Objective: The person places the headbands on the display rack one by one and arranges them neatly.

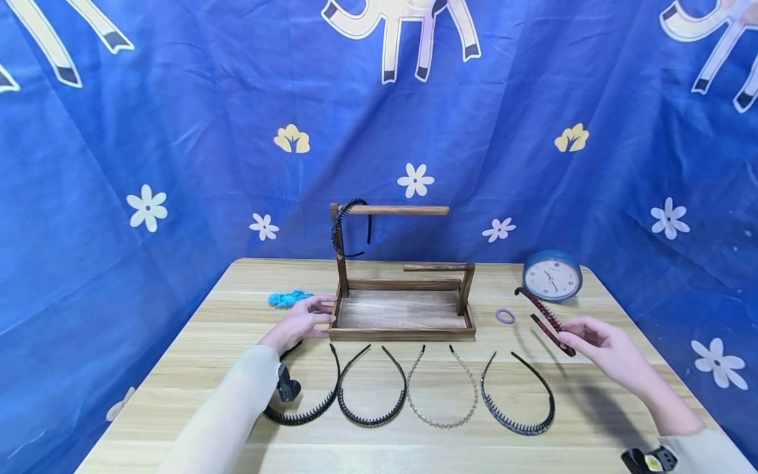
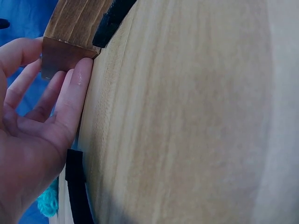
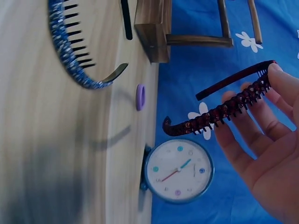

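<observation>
My right hand [image 1: 598,342] pinches a dark red toothed headband [image 1: 549,317] above the table's right side. In the right wrist view, the headband [image 3: 224,109] sits between thumb and fingers, its ends pointing away from the palm. My left hand [image 1: 302,322] rests at the left end of a brown wooden stand [image 1: 403,334]. The left wrist view shows its extended fingertips touching the stand's tray corner [image 2: 67,58]. A black toothed headband [image 1: 337,230] hangs at the left of the stand's upper bar; a shorter bar [image 1: 435,268] stands at right.
Several headbands lie in front of the stand: two black ones [image 1: 302,418] [image 1: 373,421], a beaded one [image 1: 444,424] and a blue glittery one [image 1: 527,429]. A purple hair tie [image 1: 505,316], a blue clock [image 1: 552,280] and turquoise yarn-like item [image 1: 289,299] lie around the stand.
</observation>
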### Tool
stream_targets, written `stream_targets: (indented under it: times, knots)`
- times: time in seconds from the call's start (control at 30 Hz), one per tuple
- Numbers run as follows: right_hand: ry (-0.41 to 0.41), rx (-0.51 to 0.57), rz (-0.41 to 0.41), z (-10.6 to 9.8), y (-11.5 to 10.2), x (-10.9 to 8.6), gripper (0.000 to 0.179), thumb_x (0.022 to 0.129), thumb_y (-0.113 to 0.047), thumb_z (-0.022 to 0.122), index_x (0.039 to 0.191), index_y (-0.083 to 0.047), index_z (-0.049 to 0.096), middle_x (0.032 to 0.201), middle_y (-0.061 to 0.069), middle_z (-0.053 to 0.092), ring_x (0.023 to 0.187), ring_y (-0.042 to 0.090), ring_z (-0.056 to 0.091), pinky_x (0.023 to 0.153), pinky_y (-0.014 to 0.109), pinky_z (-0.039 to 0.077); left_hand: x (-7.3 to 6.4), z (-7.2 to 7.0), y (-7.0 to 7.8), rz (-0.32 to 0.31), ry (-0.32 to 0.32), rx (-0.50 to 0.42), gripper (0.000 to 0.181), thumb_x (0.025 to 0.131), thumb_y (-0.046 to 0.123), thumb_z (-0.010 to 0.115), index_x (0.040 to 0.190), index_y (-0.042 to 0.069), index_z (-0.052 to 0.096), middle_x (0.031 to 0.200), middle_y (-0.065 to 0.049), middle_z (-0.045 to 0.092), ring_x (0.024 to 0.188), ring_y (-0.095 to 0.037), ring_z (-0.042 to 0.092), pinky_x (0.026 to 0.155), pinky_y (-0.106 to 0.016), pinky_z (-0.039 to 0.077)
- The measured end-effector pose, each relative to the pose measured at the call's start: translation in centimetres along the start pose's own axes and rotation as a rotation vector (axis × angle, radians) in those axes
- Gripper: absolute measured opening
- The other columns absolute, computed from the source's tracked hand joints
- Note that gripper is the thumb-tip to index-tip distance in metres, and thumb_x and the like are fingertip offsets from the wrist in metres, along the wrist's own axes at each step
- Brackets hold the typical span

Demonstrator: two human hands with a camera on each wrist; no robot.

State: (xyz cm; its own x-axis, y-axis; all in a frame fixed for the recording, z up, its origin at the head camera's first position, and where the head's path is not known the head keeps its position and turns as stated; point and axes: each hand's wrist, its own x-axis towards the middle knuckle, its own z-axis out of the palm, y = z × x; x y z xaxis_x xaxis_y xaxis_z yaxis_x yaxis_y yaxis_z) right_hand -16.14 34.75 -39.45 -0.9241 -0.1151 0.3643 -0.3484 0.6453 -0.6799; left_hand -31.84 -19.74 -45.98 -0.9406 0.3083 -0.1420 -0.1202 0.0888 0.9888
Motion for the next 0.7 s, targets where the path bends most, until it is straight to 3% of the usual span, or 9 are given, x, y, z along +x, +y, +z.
stream_targets:
  times: [0.13,0.47,0.7]
  knots:
    - [0.007,0.038,-0.013,0.2,-0.3,1.0,0.019,0.089,-0.010,0.062,0.106,-0.001,0.061,0.085,0.010,0.068,0.074,0.008,0.062,0.062,0.018,0.049,0.0,0.0,0.0,-0.004,0.010,-0.003,0.055,0.085,-0.003,0.061,0.137,0.004,0.042,0.126,-0.026,0.040,0.099,-0.027,0.055,0.080,-0.047,0.053]
    - [0.034,0.120,0.007,0.4,-1.4,3.6,0.023,0.091,-0.012,0.060,0.108,0.003,0.059,0.086,0.009,0.067,0.075,0.006,0.061,0.067,0.016,0.050,-0.2,0.1,0.2,-0.010,0.009,0.003,0.055,0.086,-0.001,0.061,0.137,0.005,0.042,0.127,-0.025,0.040,0.100,-0.027,0.055,0.080,-0.046,0.053]
    - [0.051,0.199,0.010,0.5,-2.7,5.9,0.027,0.091,-0.013,0.061,0.109,0.006,0.058,0.083,0.001,0.067,0.073,0.007,0.062,0.065,0.019,0.053,-0.3,0.1,0.2,-0.002,0.004,0.013,0.056,0.086,-0.002,0.061,0.137,0.004,0.041,0.127,-0.026,0.040,0.101,-0.029,0.055,0.080,-0.046,0.053]
